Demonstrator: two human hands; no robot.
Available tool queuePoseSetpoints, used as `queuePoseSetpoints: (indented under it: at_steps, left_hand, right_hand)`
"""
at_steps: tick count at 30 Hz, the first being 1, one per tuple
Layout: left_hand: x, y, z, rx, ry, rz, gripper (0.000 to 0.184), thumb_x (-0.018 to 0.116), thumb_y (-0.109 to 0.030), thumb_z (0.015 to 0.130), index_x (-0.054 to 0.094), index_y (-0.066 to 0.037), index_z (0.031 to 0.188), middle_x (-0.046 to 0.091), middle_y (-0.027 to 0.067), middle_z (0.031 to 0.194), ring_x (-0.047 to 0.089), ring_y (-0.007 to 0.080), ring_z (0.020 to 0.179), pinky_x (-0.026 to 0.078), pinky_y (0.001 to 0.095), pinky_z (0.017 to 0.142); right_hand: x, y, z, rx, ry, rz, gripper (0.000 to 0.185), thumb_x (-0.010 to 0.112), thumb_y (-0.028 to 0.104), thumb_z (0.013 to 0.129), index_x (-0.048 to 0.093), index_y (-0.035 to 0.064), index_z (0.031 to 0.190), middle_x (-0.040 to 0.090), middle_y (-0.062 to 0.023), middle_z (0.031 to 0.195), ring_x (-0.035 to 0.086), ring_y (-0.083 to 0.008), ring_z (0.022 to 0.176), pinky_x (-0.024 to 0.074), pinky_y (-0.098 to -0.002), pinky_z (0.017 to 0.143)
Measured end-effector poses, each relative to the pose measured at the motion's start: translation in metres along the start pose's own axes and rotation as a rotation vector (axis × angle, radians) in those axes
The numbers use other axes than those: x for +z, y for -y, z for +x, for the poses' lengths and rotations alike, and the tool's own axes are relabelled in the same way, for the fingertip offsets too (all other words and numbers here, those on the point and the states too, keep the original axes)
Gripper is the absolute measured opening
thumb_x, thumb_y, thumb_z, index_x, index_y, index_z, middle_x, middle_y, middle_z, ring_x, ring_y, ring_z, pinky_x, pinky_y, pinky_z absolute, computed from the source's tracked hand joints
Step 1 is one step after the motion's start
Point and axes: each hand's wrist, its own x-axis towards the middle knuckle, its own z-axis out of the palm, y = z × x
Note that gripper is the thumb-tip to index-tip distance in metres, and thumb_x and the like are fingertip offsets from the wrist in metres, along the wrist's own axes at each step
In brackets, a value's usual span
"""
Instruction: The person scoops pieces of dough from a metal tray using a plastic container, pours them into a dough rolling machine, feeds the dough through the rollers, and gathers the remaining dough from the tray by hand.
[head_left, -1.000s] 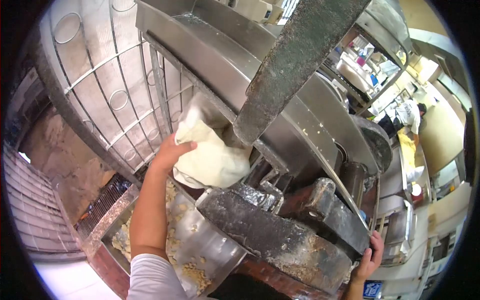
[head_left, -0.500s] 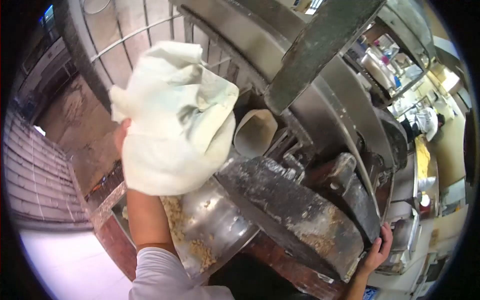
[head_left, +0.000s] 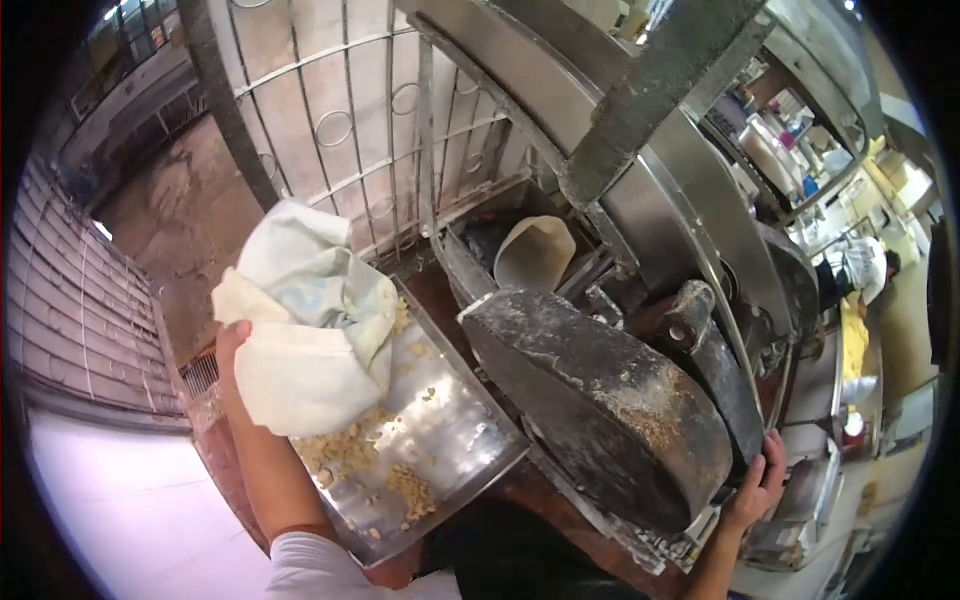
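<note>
My left hand (head_left: 234, 338) is closed on a bunched white cloth (head_left: 318, 375), which hangs over a metal tray (head_left: 465, 415); most of its fingers are hidden behind the folds. Pale dough-like crumbs (head_left: 408, 490) lie scattered on the tray. At the lower right, my right hand (head_left: 757, 487) grips the lower edge of a dark metal plate (head_left: 722, 390) on a machine, its fingers bent at the rim. Between my hands stands a large, worn, dark metal housing (head_left: 600, 400) dusted with pale residue.
A pale, open-ended container (head_left: 536, 255) sits behind the housing. A thick metal bar (head_left: 650, 110) slants overhead beside steel panels. Barred grating (head_left: 350, 110) stands at the back left. Far right, another person (head_left: 862, 268) is near a table with yellow material (head_left: 854, 345).
My left hand has come down and toward me with the white cloth, uncovering more of the tray and grating. My right hand stays at the plate's edge.
</note>
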Motion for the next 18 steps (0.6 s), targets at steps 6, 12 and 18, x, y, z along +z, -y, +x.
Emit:
queuePoseSetpoints:
  at_steps: [6, 12, 18]
  left_hand:
    - [-0.053, 0.051, 0.007, -0.33, -0.043, 0.43, 0.051, 0.069, -0.021, 0.067, 0.059, 0.002, 0.111, 0.065, 0.0121, 0.094, 0.065, 0.0236, 0.078, 0.053, 0.0335, 0.071]
    - [-0.04, 0.17, -0.014, -0.676, 0.14, 0.476, 0.046, 0.07, -0.02, 0.069, 0.063, 0.0, 0.11, 0.068, 0.0124, 0.094, 0.065, 0.0247, 0.084, 0.051, 0.0346, 0.078]
    - [-0.04, 0.246, 0.009, -0.878, 0.222, 0.552, 0.044, 0.07, -0.018, 0.069, 0.063, -0.001, 0.109, 0.068, 0.0119, 0.094, 0.065, 0.0266, 0.085, 0.052, 0.037, 0.077]
  right_hand:
    - [0.0, -0.006, -0.001, -0.008, 0.004, -0.006, 0.031, 0.05, 0.017, 0.094, 0.057, -0.0051, 0.115, 0.055, -0.0193, 0.127, 0.05, -0.0291, 0.118, 0.0323, -0.0392, 0.105]
    - [0.0, 0.001, 0.0, 0.003, 0.002, -0.024, 0.032, 0.05, 0.019, 0.095, 0.055, -0.0055, 0.113, 0.053, -0.0197, 0.126, 0.048, -0.031, 0.119, 0.0319, -0.0416, 0.104]
    - [0.001, -0.004, -0.002, 0.056, -0.006, -0.022, 0.032, 0.051, 0.023, 0.093, 0.055, -0.004, 0.11, 0.053, -0.0206, 0.126, 0.048, -0.0324, 0.119, 0.032, -0.0434, 0.104]
